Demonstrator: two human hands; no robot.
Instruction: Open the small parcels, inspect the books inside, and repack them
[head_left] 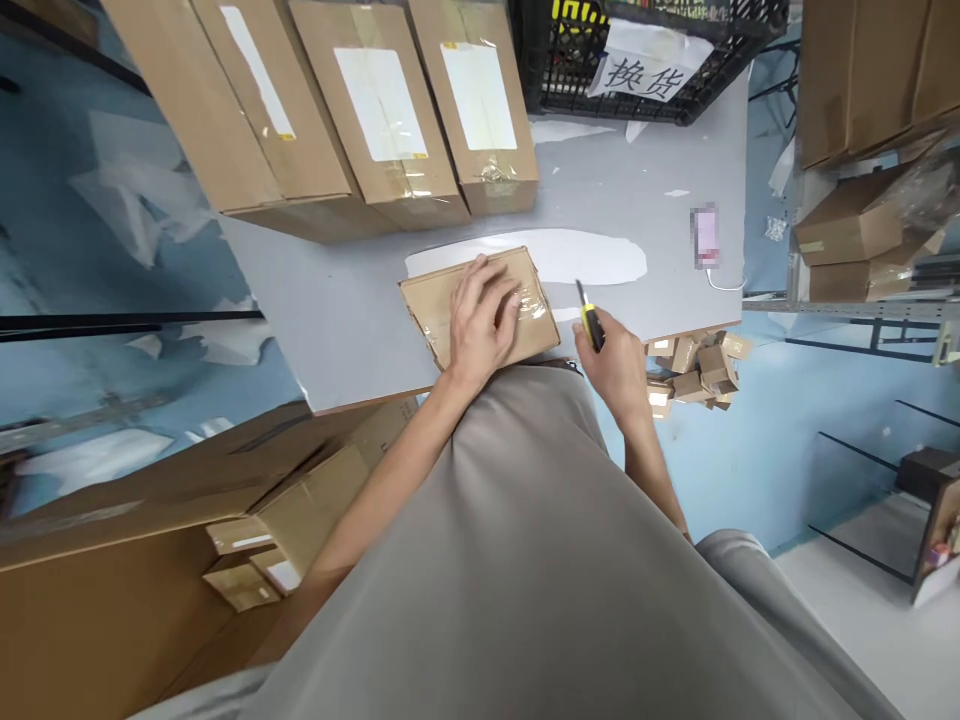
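Note:
A small cardboard box [534, 330] with shiny clear tape on its right part lies at the table's front edge. My left hand [480, 318] rests on top of it, fingers a little curled and spread, gripping nothing. To the right of the box, my right hand [616, 365] is wrapped round a yellow and black utility knife [592, 322]. The knife's blade points up and away from me, apart from the box. Behind the box a white oval patch [592, 257] shows on the grey tabletop.
Three large taped boxes [405, 130] stand at the table's back left. A black crate [577, 75] with a paper sign is at the back. A pink blurred item [706, 236] with a cable lies right. Small boxes [694, 375] are piled beyond the table's front right edge.

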